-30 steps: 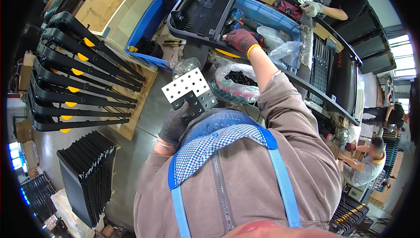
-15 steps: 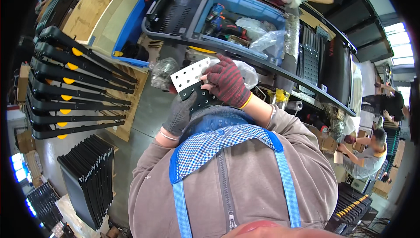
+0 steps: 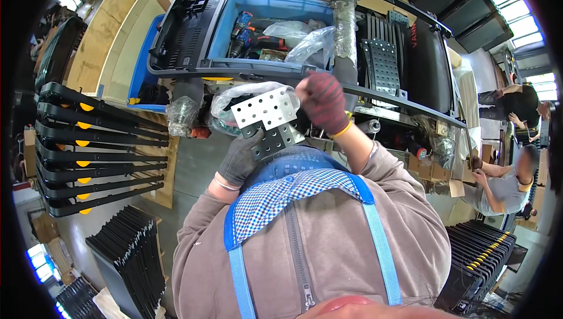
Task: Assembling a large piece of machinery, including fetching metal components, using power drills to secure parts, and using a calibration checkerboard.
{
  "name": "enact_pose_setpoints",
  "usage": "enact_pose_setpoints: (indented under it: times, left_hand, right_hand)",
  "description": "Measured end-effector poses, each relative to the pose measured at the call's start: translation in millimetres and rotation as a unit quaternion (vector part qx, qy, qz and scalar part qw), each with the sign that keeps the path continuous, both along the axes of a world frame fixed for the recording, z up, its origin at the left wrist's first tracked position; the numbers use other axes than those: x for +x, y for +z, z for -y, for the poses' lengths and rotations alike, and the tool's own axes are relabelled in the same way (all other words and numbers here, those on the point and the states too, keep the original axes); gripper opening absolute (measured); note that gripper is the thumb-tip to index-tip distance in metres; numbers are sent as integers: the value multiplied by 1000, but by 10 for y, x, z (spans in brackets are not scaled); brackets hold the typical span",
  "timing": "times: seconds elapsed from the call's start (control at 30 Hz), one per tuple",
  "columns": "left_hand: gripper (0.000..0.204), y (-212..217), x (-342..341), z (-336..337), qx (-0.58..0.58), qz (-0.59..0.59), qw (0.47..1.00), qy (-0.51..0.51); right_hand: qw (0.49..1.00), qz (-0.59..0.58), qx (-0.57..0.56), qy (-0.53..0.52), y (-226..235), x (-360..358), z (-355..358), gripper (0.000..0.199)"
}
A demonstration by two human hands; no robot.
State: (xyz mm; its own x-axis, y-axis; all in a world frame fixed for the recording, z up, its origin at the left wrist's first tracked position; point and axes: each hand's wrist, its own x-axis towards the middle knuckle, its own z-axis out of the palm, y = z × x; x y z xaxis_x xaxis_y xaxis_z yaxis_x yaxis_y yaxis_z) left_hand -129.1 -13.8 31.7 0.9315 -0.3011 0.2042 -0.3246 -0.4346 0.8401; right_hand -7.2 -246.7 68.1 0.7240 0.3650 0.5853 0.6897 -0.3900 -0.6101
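Behind my hands a black cart (image 3: 176, 31) is carrying a blue bin (image 3: 267, 11) of drills and plastic bags, with black frames (image 3: 94, 143) stacked to my left. I am gripping a perforated metal bracket (image 3: 268, 119) from below with my grey-gloved left hand (image 3: 240, 157), fingers wrapped around its dark lower leaf. My red-gloved right hand (image 3: 321, 103) is closing at the bracket's upper right corner, fingertips curled and touching its pale plate.
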Motion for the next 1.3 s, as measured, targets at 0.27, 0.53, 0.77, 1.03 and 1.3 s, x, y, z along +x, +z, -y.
enact_pose_setpoints:
  times: [0.27, 0.53, 0.77, 1.03, 1.3]
  left_hand:
    - [42, 189, -122, 230, -12, -25, 998, -51]
    - [38, -124, -336, 295, -143, -166, 973, 66]
    - [35, 329, -325, 570, -548, -381, 728, 157]
    - [35, -9, -271, 634, -74, -98, 989, 86]
    - [31, 277, -30, 1113, -106, 4, 993, 48]
  right_hand:
    - [942, -308, -49, -122, -108, 628, 425, 19]
    - [914, -379, -103, -97, -339, 880, 422, 22]
    - [902, -351, -227, -110, -161, 884, 347, 25]
    - [939, -253, -209, -103, -14, 616, 502, 23]
    - [980, 144, -126, 60, 76, -161, 619, 14]
